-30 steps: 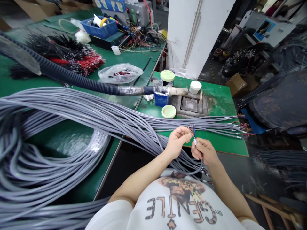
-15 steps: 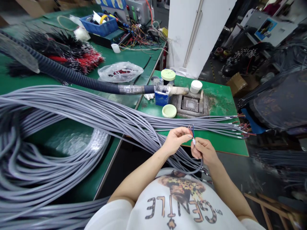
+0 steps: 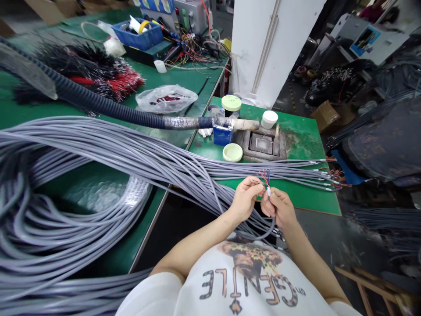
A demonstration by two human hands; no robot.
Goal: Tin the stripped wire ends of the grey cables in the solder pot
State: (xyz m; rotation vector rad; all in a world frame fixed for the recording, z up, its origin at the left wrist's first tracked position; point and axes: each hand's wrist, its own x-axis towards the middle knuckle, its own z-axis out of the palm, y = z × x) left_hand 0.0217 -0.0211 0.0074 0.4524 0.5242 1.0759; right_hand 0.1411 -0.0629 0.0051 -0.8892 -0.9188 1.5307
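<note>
Half a second ago the coloured wires [image 3: 265, 177] stood in a tight bunch; now they're fanned, and one dark wire [image 3: 255, 181] juts out left of the rest, at the left fingertips. Left hand [image 3: 250, 193]: thumb and index pinched, apparently on that dark wire; exact contact too small to confirm. Right hand [image 3: 278, 206]: fingers closed round the cable end [image 3: 269, 192] at its white wrap, grip basically unchanged. My read: wires are being singled out, one now clear of the group, the others still to be parted. Fan makes each one easier to reach, but they're thin and could spring back together. Cable end is held up at the near edge of the smaller green tabletop [image 3: 309, 199], not resting on it; its grey jacket bends down below the right hand. Grey cable bundle [image 3: 250, 168] runs across that tabletop, prepared ends poking past the right edge. Behind it, mid-tabletop, sits a square metal pot [image 3: 263, 143], with the hose nozzle [image 3: 247, 124] just beside it, a pale green lid [image 3: 232, 152] near the left edge and a white jar [image 3: 269, 119] toward the far edge. Hands are off all of those.
</note>
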